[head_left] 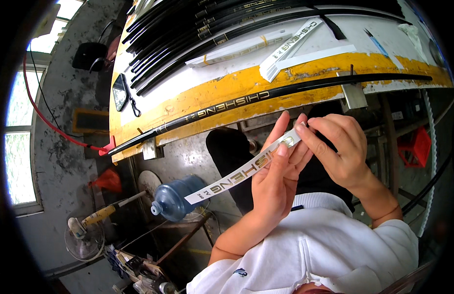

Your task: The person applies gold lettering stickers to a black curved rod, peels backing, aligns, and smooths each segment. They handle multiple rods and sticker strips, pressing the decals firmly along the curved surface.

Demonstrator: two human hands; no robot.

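Over my lap I hold a long white decal strip (237, 177) with gold lettering, tilted so that its free end hangs down to the left. My left hand (276, 181) grips it near its upper right end, the thumb lying on top. My right hand (340, 149) pinches that end's corner between thumb and forefinger. Just beyond my hands, a glossy black pole (295, 89) with similar gold lettering rests along the table's front edge. Metal brackets support it, one at the left (151, 149) and one at the right (353, 94).
Several black poles (173, 54) lie at the back of the worn white and yellow table (227, 88). Nearer are banded decal strips (241, 50), loose strips (290, 49), a blue pen-like tool (377, 44) and a phone (120, 92). Below stand a blue water bottle (175, 198) and a fan (85, 237).
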